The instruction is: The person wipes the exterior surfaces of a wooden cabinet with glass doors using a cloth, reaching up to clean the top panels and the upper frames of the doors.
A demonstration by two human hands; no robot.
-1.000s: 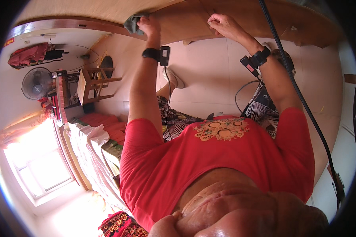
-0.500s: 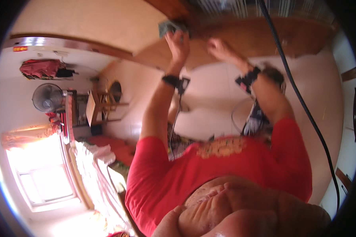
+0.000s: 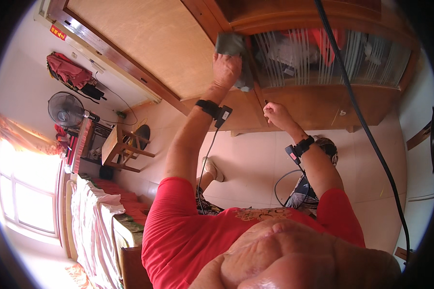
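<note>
The pale floor spreads on the near side of the left hand and the right hand. The brown wooden cabinet fills the area beneath and beyond both hands. Its pale panel lies to the left of the left hand; its striped glass pane lies to the right of it and beyond the right hand. Well apart from the left hand, to its left and nearer the person, is a bright window. A wooden stool lies left of that hand too, with a fan farther left. The grey-green cloth is under the left hand and shows past its fingertips and along its right side, against the cabinet's frame. The left hand holds this cloth, its palm facing down. The right hand is narrow, its fingers curled, near the cabinet's wood. A small dark piece is at its fingertips; whether they grip it, I cannot tell.
</note>
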